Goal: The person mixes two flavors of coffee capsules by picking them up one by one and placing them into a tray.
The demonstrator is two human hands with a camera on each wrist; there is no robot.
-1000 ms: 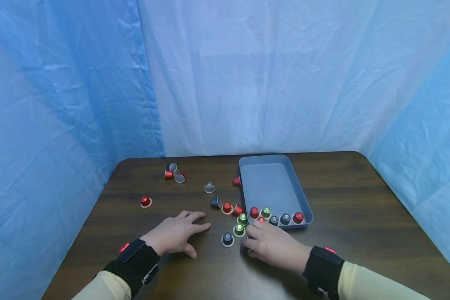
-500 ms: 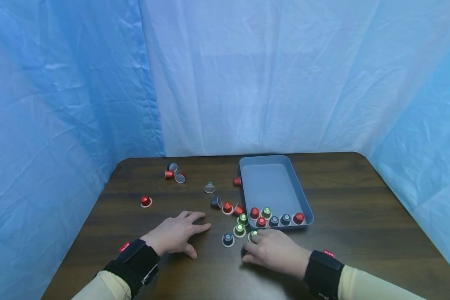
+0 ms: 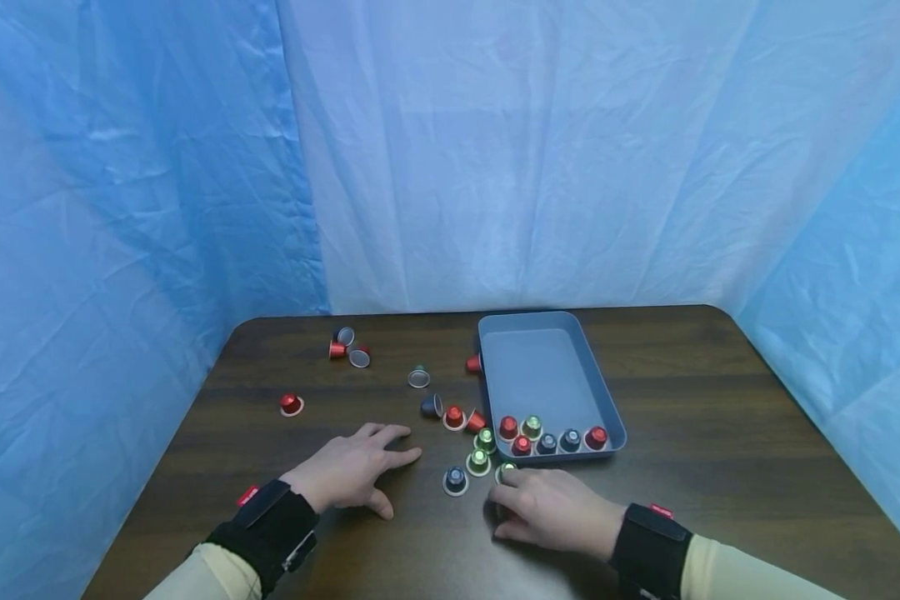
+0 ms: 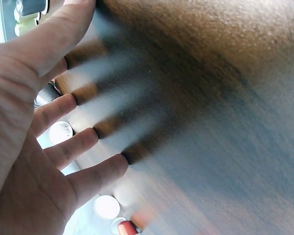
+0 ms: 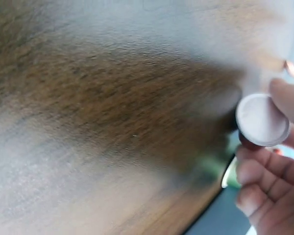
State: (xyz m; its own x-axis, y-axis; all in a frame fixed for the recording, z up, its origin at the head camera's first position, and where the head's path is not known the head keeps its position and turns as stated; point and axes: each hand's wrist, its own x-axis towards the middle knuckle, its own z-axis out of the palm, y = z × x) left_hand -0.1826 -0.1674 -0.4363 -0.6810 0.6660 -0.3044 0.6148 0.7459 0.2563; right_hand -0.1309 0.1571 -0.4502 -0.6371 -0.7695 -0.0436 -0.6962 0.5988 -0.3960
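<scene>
Green foil shows under my right hand [image 3: 547,507], which curls round a pod [image 3: 506,472] on the table [image 3: 720,433], just outside the near left corner of the tray [image 3: 547,375]. On the right wrist view a silver-lidded pod [image 5: 262,120] sits pinched at my fingertips [image 5: 257,171], lid facing the camera; I cannot tell whether it is the same green one or a second. My left hand [image 3: 348,471] lies flat on the wood, fingers straight and spread, holding nothing.

Six pods already stand along the tray's near wall. Two green pods [image 3: 482,450] and a dark pod [image 3: 455,479] sit just beside my right knuckles, close enough to be a nuisance.

What worries me is the grip: these pods are small, tapered and slick, and the pinch looks shallow, so a quick lift could let the pod squirt out and roll. Sweeping the hand toward the tray low could also knock the neighbours away, or clip the tray rim and jolt the row inside. The wrist view is blurred, so I judge the contact poorly.
</scene>
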